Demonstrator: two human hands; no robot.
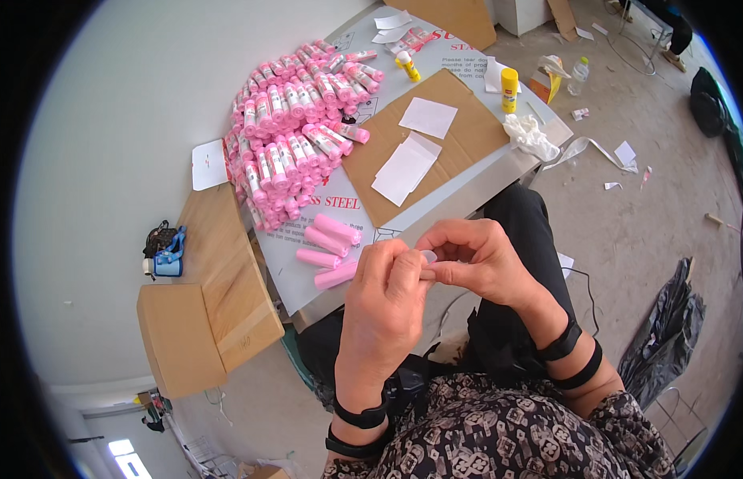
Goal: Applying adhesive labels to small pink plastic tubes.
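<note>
My left hand and my right hand meet in front of the table's near edge, both with fingers closed in a pinch. Between the fingertips shows a small pale, translucent piece; its kind cannot be made out, and the fingers hide most of it. Just left of my left hand, several plain pink rolls lie loose on the table. A large heap of pink rolls with printed paper bands stands further back on the left.
White paper slips lie on a cardboard sheet. A yellow glue stick, a smaller one and crumpled white tissue are on the table. Left stands a cardboard box; a black plastic bag lies on the floor at right.
</note>
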